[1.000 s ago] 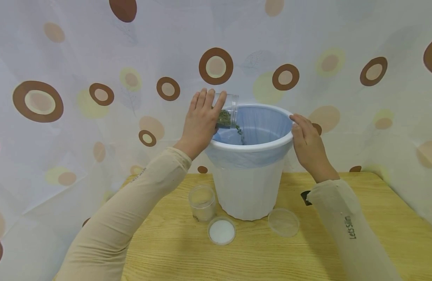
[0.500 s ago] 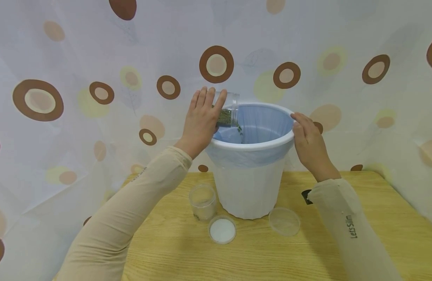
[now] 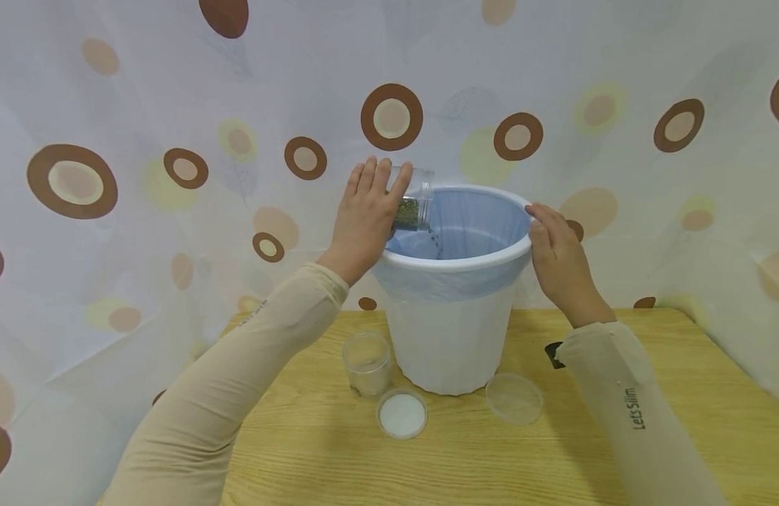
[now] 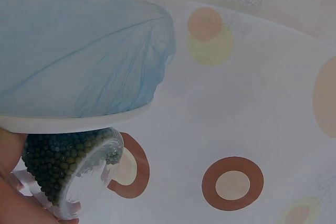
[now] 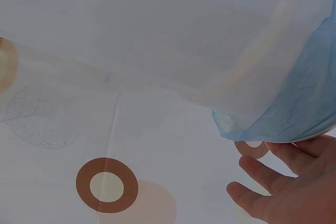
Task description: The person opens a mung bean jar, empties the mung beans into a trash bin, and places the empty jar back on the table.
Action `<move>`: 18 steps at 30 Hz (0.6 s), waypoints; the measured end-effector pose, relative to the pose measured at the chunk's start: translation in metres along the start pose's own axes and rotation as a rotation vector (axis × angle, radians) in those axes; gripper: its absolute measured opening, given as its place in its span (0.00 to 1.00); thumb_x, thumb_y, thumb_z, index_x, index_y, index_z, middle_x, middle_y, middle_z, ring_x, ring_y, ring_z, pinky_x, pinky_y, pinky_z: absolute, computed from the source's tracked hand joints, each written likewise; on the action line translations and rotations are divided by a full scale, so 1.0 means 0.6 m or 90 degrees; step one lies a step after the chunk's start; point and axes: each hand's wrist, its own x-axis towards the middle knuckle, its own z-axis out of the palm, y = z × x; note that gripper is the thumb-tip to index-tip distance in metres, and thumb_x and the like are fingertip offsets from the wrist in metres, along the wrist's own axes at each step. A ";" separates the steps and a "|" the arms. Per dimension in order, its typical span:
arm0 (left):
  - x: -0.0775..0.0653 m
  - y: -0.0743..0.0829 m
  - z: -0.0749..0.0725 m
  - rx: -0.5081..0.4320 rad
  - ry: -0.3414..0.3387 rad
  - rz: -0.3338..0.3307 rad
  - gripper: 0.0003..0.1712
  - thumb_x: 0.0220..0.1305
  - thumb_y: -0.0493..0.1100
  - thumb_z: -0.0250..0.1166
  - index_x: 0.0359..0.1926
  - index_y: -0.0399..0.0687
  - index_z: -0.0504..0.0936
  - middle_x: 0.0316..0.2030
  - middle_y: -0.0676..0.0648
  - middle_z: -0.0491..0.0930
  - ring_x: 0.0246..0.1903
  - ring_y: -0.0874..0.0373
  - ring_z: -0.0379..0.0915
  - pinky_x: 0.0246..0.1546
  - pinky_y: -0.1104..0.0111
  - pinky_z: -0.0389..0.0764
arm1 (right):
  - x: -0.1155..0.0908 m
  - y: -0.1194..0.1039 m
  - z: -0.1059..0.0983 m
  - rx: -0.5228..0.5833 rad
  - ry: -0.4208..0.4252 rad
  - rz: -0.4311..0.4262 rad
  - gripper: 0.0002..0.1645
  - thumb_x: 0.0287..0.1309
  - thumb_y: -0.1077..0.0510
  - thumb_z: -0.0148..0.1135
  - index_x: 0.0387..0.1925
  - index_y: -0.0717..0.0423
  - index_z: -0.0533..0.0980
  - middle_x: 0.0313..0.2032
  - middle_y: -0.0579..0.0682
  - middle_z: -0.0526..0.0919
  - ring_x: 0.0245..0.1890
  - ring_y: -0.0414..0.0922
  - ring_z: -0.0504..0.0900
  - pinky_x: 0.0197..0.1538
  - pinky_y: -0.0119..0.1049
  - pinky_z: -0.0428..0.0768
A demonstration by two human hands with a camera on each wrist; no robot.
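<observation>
My left hand (image 3: 364, 221) grips a clear plastic jar (image 3: 421, 184), tipped on its side over the left rim of a white bin (image 3: 449, 341). Small green beans (image 3: 406, 213), which look like mung beans, fall from its mouth in a thin stream. A blue bag liner (image 3: 478, 218) covers the bin's inside and folds over its rim. In the left wrist view many beans (image 4: 58, 158) lie along the lower side of the jar (image 4: 86, 192). My right hand (image 3: 560, 267) touches the right rim, its fingers spread and fairly straight in the right wrist view.
In front of the bin stand another clear jar (image 3: 367, 372), a white-faced round lid (image 3: 402, 414) and a clear round lid (image 3: 514, 399) on the wooden table (image 3: 339, 464). A dark piece (image 3: 554, 355) shows by the right sleeve. Behind hangs a dotted sheet (image 3: 237, 84).
Beans keep falling from the tilted jar; the stream looks sparser now and the beans more separate. Both hands hold nearly the same places.
</observation>
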 end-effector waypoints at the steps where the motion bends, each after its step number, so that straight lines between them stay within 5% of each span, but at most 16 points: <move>1: 0.000 0.000 0.000 0.002 0.001 0.001 0.44 0.55 0.40 0.71 0.70 0.46 0.58 0.64 0.36 0.61 0.67 0.40 0.53 0.70 0.55 0.49 | 0.000 0.000 0.000 -0.001 -0.001 0.000 0.32 0.72 0.49 0.31 0.68 0.64 0.61 0.70 0.63 0.58 0.69 0.63 0.56 0.67 0.62 0.55; 18: 0.001 0.000 0.004 0.010 0.020 0.007 0.35 0.62 0.32 0.60 0.69 0.47 0.60 0.62 0.37 0.61 0.66 0.41 0.55 0.69 0.56 0.50 | -0.001 -0.003 0.000 0.001 -0.002 0.006 0.33 0.72 0.48 0.31 0.68 0.63 0.61 0.70 0.62 0.58 0.69 0.62 0.56 0.67 0.61 0.55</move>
